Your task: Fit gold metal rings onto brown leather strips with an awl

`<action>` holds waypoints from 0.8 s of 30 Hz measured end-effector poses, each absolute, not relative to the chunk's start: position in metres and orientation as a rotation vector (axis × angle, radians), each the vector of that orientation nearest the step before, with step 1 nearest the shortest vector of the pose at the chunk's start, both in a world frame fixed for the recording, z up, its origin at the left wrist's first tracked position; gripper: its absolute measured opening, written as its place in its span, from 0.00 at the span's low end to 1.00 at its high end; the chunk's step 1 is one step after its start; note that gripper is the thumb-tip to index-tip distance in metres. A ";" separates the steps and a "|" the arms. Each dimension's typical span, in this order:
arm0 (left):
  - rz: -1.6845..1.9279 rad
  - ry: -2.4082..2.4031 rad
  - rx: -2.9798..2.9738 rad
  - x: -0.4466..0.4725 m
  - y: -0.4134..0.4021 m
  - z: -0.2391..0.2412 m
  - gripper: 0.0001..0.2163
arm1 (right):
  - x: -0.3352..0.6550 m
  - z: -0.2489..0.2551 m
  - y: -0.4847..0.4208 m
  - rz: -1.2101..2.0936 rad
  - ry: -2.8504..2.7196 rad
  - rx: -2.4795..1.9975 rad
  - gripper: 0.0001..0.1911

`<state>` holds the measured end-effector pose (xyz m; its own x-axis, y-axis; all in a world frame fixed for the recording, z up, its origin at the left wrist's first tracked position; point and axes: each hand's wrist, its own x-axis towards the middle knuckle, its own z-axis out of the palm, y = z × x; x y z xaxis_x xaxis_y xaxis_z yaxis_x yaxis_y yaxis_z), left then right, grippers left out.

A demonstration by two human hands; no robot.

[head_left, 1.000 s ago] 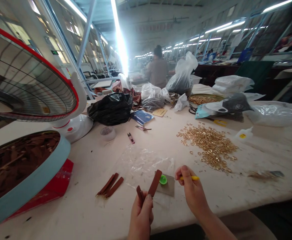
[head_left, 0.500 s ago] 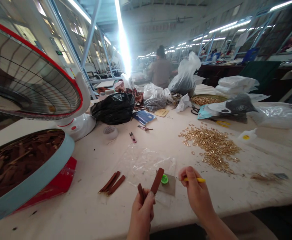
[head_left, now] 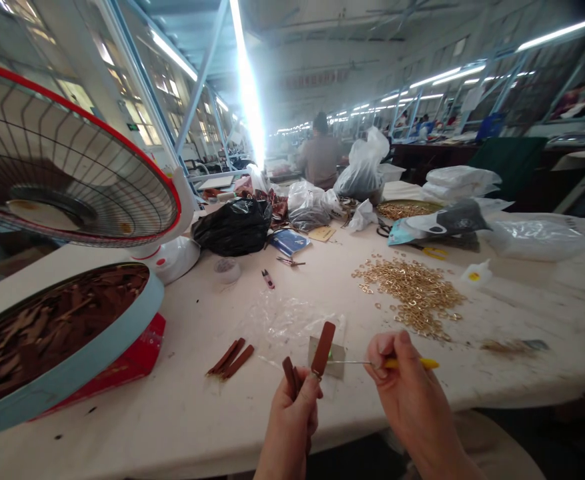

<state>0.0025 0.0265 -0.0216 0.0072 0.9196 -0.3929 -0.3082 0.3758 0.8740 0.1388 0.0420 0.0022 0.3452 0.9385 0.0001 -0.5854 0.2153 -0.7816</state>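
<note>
At the bottom centre of the frame the left hand (head_left: 292, 417) is closed around a few brown leather strips (head_left: 322, 348), which stand up out of the fist, the tallest tilted a little to the right. Just right of it the right hand (head_left: 412, 393) pinches a yellow-handled tool (head_left: 412, 363) between thumb and fingers; its thin metal shaft points left and its tip meets the tall strip (whether it pierces it, I cannot tell). Behind the strips a small grey pad (head_left: 335, 350) lies on the white table (head_left: 182, 413), on a crumpled clear plastic sheet (head_left: 282, 317). To the left of the hands three more loose strips (head_left: 229, 359) lie together. A heap of gold rings (head_left: 412, 293) spreads across the table right of centre. At the left edge sit a round blue tray of brown pieces (head_left: 52, 333) and, above it, a red-rimmed fan (head_left: 67, 173).
</note>
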 end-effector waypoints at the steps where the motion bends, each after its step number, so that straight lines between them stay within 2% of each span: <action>1: 1.099 1.171 0.664 0.003 0.025 -0.019 0.22 | 0.137 0.002 0.039 1.131 -0.558 -0.790 0.19; 15: 1.184 1.185 0.610 0.006 0.011 -0.006 0.17 | 0.138 -0.001 0.022 1.047 -0.661 -0.787 0.19; 18: 1.163 1.182 0.674 0.004 0.006 -0.008 0.14 | 0.141 -0.008 0.016 1.011 -0.883 -0.986 0.19; 24: 1.080 1.207 0.860 0.001 0.002 -0.014 0.12 | 0.131 -0.011 0.014 1.209 -1.349 -1.174 0.17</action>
